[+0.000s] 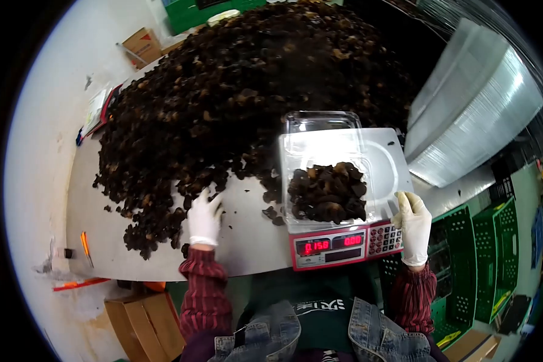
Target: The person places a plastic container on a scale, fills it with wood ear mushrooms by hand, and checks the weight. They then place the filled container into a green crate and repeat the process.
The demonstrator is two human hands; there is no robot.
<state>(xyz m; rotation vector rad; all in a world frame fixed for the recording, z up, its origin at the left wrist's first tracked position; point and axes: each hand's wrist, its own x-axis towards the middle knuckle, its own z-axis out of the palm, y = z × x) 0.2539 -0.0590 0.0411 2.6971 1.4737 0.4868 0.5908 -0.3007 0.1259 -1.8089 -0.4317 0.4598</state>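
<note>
My left hand (204, 221), in a white glove, reaches to the near edge of a heap of dark wood ear mushrooms (235, 108). Its fingers are a little apart and nothing shows in them. A red-and-silver digital scale (386, 175) stands at the table's front edge with red lit digits. On its plate sits a clear plastic clamshell box (369, 181), lid tipped back, with a portion of wood ear mushrooms (327, 193) inside. Beside the scale's right edge is my gloved right hand (414, 228), fingers bent, thumb apart from them, holding nothing visible.
A tall stack of clear plastic boxes (473, 114) leans right of the scale. Green crates (492, 259) stand below on the right. An orange-handled tool (85, 247) lies at the table's left, above a cardboard box (148, 326). A clipboard (99, 111) rests by the wall.
</note>
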